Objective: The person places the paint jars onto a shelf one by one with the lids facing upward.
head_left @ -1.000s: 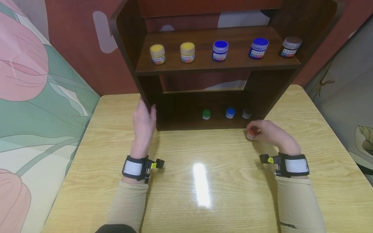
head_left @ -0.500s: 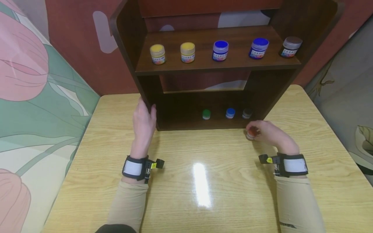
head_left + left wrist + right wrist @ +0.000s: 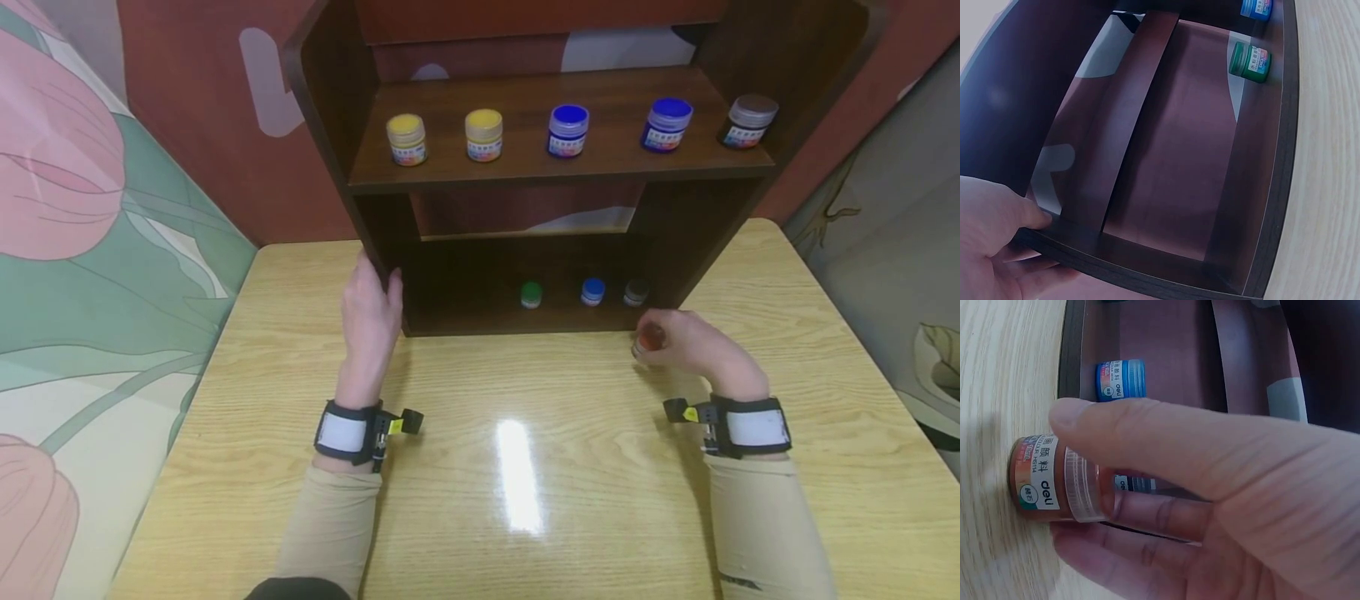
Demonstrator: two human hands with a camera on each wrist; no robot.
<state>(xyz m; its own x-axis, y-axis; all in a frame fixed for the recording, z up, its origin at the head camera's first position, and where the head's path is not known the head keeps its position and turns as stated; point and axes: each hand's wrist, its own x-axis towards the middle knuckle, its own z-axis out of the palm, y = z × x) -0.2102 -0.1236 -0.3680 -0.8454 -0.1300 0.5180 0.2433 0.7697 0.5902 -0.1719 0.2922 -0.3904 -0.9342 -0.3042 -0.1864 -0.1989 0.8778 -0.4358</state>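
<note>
My right hand [image 3: 696, 348] holds a small reddish-brown paint jar [image 3: 1042, 481] with a clear lid, just in front of the shelf's lower right corner. In the right wrist view, the thumb lies along one side of the jar and fingers curl at the other. My left hand [image 3: 367, 321] grips the left side panel of the dark brown wooden shelf [image 3: 570, 177], thumb inside and fingers outside. On the lower board stand a green paint jar [image 3: 531, 295], a blue paint jar [image 3: 592, 292] and a dark paint jar [image 3: 636, 292].
The upper board carries two yellow jars [image 3: 483, 135], two deep-blue jars [image 3: 567, 131] and a dark brown jar [image 3: 748, 122]. The shelf stands at the back of a light wooden table [image 3: 465, 467], against a patterned wall [image 3: 187, 150]. A lamp reflection shows on the tabletop.
The brown jar has tilted and risen slightly in my right hand, and the right wrist has shifted a little left. My left hand and the shelf have kept still.
</note>
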